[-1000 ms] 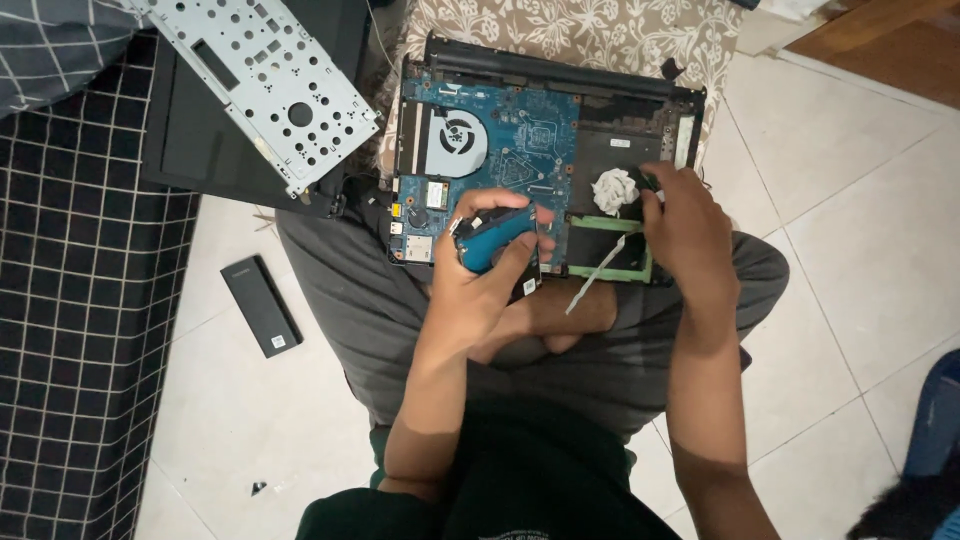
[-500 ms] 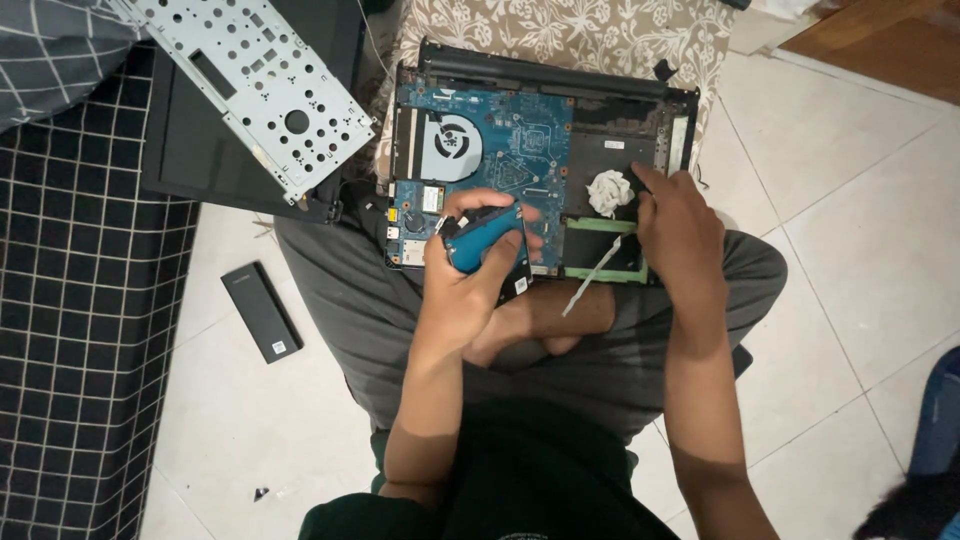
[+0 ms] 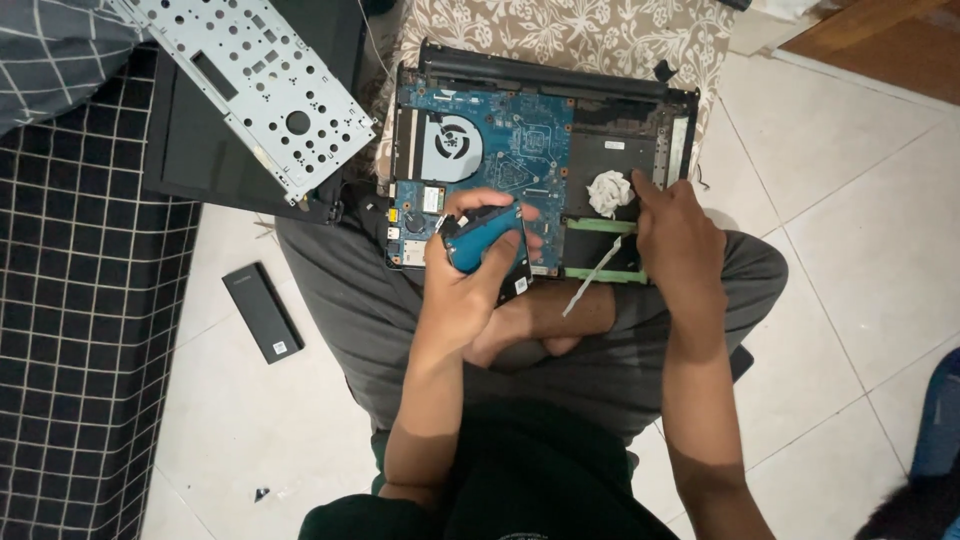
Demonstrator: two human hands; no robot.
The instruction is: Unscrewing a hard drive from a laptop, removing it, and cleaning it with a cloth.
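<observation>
Left hand [image 3: 470,285] shifted, gripping screwdriver [image 3: 478,240]

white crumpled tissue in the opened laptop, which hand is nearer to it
Right. The right hand has its fingertips just beside the white crumpled tissue; the left hand, gripping the blue-handled screwdriver, is farther off over the blue circuit board.

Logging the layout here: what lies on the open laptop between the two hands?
In the head view, between the left hand gripping a blue screwdriver and the right hand, lie green memory sticks and a white strip.
</observation>
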